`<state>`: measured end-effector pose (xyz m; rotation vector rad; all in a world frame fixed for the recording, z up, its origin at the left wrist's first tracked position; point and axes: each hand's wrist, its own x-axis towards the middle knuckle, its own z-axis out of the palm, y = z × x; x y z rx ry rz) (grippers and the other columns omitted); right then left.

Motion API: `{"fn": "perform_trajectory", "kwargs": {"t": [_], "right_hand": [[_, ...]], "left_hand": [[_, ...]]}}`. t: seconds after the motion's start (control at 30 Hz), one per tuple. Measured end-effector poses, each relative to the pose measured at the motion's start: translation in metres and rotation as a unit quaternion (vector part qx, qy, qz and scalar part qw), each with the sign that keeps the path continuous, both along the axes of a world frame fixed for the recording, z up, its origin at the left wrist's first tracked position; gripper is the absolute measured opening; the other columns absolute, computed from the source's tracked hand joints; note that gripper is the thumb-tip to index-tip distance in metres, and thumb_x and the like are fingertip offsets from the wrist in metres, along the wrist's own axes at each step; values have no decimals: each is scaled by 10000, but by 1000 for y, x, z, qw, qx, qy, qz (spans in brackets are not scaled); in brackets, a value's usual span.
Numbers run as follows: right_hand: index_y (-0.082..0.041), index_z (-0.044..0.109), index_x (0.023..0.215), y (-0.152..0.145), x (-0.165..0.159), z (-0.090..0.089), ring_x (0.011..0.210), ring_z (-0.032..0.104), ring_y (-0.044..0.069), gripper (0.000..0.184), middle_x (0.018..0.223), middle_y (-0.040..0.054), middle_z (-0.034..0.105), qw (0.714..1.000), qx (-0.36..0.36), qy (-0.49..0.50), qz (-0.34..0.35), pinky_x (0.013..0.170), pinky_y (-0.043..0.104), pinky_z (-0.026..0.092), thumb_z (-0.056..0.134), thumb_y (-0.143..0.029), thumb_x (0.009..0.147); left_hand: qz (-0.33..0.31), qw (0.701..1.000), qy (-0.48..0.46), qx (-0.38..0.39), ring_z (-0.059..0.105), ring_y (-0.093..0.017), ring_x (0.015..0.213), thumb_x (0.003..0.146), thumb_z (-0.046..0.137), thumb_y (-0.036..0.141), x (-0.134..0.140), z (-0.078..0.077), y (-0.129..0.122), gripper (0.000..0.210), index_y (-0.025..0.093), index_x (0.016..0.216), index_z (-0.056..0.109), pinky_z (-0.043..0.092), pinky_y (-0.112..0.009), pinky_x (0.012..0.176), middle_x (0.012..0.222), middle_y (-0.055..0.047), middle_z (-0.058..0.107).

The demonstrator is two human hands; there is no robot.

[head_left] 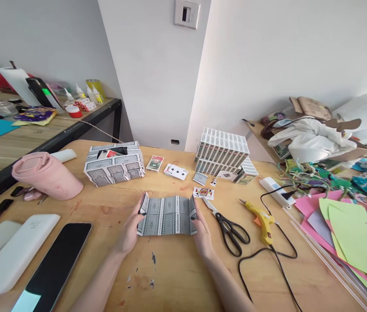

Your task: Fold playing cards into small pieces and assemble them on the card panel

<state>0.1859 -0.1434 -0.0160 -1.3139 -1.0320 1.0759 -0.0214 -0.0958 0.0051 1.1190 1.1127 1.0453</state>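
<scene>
Between my two hands is a panel of joined playing cards, grey patterned backs facing up, its left and right ends folded upward. My left hand grips the left flap, thumb inside. On the opposite flap, my right hand has its thumb inside and fingers behind. Just beyond lie a face card and black-handled scissors, close to my right hand. Farther back stands a box covered in playing cards, with cards inside its open top.
Stacked card packs stand at the back right. A yellow glue gun with a black cord lies right of the scissors. At left are a pink tumbler, a white power bank and a phone. Coloured paper covers the right side.
</scene>
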Motion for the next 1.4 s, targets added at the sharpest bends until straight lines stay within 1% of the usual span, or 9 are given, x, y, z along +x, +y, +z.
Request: {"fn": "perform_trajectory", "kwargs": {"t": [0.43, 0.5, 0.6, 0.67, 0.73, 0.9, 1.23, 1.3, 1.4], "right_hand": [[-217, 267, 1380, -1, 13, 13, 1331, 230, 212, 692, 1443, 5, 269, 995, 55, -88, -15, 1080, 443, 218, 415, -154, 707], [-212, 272, 1379, -7, 8, 18, 1342, 190, 236, 704, 1450, 14, 253, 979, 87, -181, -26, 1086, 479, 174, 433, -145, 697], [-210, 292, 1372, -18, -13, 27, 1351, 131, 277, 674, 1454, 31, 237, 920, 176, -344, -59, 1079, 543, 136, 450, -125, 722], [-226, 311, 1365, -21, -31, 31, 1349, 140, 281, 644, 1446, 37, 260, 888, 208, -411, 4, 1074, 546, 154, 442, -110, 745], [-185, 322, 1363, -20, -46, 31, 1344, 136, 311, 629, 1459, 82, 216, 877, 166, -446, 58, 1060, 537, 208, 474, -147, 754], [-176, 419, 1307, -9, -58, 21, 1291, 284, 342, 518, 1398, 146, 341, 857, 77, -494, 124, 1023, 561, 256, 486, -301, 809], [-140, 485, 1245, -15, -58, 12, 1247, 383, 287, 453, 1318, 147, 459, 888, 86, -444, 85, 1017, 471, 354, 507, -264, 810], [-139, 522, 1205, -20, -53, 10, 1224, 416, 275, 407, 1289, 150, 484, 899, 84, -424, 68, 999, 450, 390, 499, -246, 813], [-142, 558, 1164, -26, -45, 11, 1214, 428, 271, 380, 1276, 151, 490, 911, 82, -403, 41, 996, 441, 398, 488, -168, 791]], "left_hand": [[-14, 995, 70, 71, 261, -217, 1315, 774, 401, 234, -11, 8, 0, 623, 214, 1380, 257, 225, -344, 1082, 1435, -13, 288], [-16, 994, 74, 76, 257, -221, 1316, 766, 406, 234, -11, 8, 0, 626, 210, 1376, 269, 224, -345, 1082, 1435, -10, 288], [-10, 995, 68, 71, 251, -222, 1318, 760, 411, 229, -10, 8, 0, 617, 214, 1366, 295, 210, -348, 1088, 1433, -3, 293], [-7, 996, 57, 65, 240, -217, 1323, 763, 413, 223, -10, 8, 0, 607, 226, 1361, 306, 194, -350, 1093, 1434, 4, 292], [-7, 997, 42, 61, 226, -207, 1329, 772, 409, 215, -11, 8, -1, 595, 240, 1358, 307, 180, -347, 1098, 1437, 13, 287], [-19, 998, 25, 61, 237, -202, 1324, 785, 390, 215, -11, 8, -1, 598, 245, 1371, 273, 198, -339, 1093, 1438, 12, 283], [27, 987, 112, 116, 273, -194, 1311, 794, 390, 237, -4, 4, -1, 540, 232, 1333, 361, 234, -334, 1089, 1409, 7, 349], [37, 966, 195, 164, 293, -203, 1302, 799, 380, 218, -3, 9, -4, 490, 247, 1286, 430, 254, -366, 1082, 1390, -1, 377], [43, 897, 354, 262, 282, -241, 1306, 802, 378, 183, 3, 20, -13, 420, 231, 1191, 532, 259, -434, 1073, 1379, -39, 386]]}}
